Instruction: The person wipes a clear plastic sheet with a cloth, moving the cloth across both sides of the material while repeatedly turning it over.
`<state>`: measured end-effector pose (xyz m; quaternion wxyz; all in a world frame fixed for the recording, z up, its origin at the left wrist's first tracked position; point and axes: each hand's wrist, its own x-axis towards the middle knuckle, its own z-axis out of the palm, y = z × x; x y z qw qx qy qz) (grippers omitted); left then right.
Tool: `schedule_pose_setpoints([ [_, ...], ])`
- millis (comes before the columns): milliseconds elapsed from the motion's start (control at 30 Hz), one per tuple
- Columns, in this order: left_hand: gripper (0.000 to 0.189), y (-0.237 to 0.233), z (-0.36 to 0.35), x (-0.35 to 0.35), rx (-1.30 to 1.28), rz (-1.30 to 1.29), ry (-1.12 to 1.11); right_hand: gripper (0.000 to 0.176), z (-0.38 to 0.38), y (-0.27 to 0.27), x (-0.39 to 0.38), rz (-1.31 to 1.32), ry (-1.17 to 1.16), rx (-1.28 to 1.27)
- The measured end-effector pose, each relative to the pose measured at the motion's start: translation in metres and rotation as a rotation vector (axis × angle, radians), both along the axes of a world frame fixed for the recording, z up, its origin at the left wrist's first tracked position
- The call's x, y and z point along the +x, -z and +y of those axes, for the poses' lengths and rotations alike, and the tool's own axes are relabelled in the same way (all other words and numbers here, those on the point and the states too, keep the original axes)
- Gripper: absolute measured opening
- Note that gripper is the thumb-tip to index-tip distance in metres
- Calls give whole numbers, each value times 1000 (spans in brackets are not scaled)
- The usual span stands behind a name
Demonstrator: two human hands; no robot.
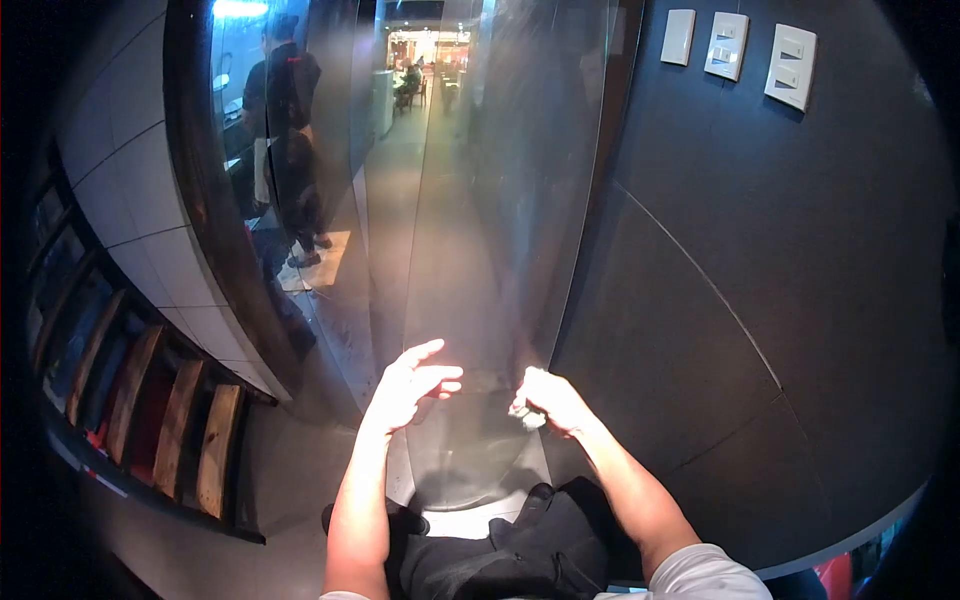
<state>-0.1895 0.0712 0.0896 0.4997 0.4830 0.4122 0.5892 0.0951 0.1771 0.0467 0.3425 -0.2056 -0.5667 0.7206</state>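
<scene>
On my feed the right hand point(552, 402) is clenched around a small pale wad point(527, 417). Only a bit of it pokes out from the fist at the thumb side, and I cannot tell what it is made of. The knuckles sit right up against the lower part of the glass panel point(470, 230), though I cannot tell whether they actually touch it.

At nine o'clock from that fist, a short gap away, the left hand point(412, 383) is released and holds nothing. Its fingers are spread and point toward three o'clock, with the palm facing the glass.

The glass panel rises from the hands toward twelve o'clock, tall and upright, and a lit corridor shows in it. At eleven o'clock a person in dark clothes point(287, 130) stands far back.

At three o'clock a dark wall point(760, 320) meets the glass edge, with three white switch plates point(727, 45) up at one o'clock. At eight o'clock runs a wooden slatted rack point(170, 420) below white tiles point(130, 190). At six o'clock I see dark trousers point(500, 555).
</scene>
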Motion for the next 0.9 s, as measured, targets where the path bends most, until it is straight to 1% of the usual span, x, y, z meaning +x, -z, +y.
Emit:
schedule_pose_setpoints([
  [67, 63, -3, -2, -2, -12, -32, 36, 9, 0, 20, 7, 83, -21, -153],
  [133, 63, -9, -4, 0, -17, -92, 83, 15, 39, 5, 19, 175, -210, -287],
  [167, 65, -17, -7, 0, -17, -111, 81, 24, 51, -24, 7, 461, -239, -306],
  [200, 66, -17, -7, 1, -19, -124, 81, 28, 49, -72, -2, 456, -66, -257],
  [233, 68, -17, -7, 2, -20, -136, 82, 38, 69, -102, -6, 534, -136, -126],
  [267, 68, -15, -7, 6, -17, -147, 88, 46, 79, -141, -9, 522, -11, -48],
  [333, 69, -8, -8, 9, -6, -168, 98, 52, 98, -212, -17, 529, 44, 187],
  [400, 69, -11, -8, 7, 2, -179, 100, 52, 105, -267, -30, 535, 33, 289],
  [467, 67, -13, -9, 8, 10, -163, 91, 49, 105, -289, -31, 395, 36, 342],
  [533, 64, -12, -9, 7, 24, -119, 68, 35, 109, -274, -27, 403, -68, 272],
  [667, 65, -10, -10, 6, 41, -76, 18, 23, 62, -204, -20, 329, -8, 246],
  [700, 65, -8, -8, 6, 40, -72, 1, 21, 44, -181, -15, 254, 35, 281],
  [733, 65, -6, -7, 4, 39, -69, -15, 19, 25, -156, -12, 179, 77, 317],
  [800, 65, -10, -7, 3, 27, -40, -25, 16, 2, -87, -4, -86, 119, 379],
  [867, 65, -13, -5, 2, 10, -23, -15, 12, -18, -2, 1, -28, 103, 173],
  [900, 66, -15, -6, 1, 13, -38, 1, 10, -33, 28, 4, 20, 114, 75],
])
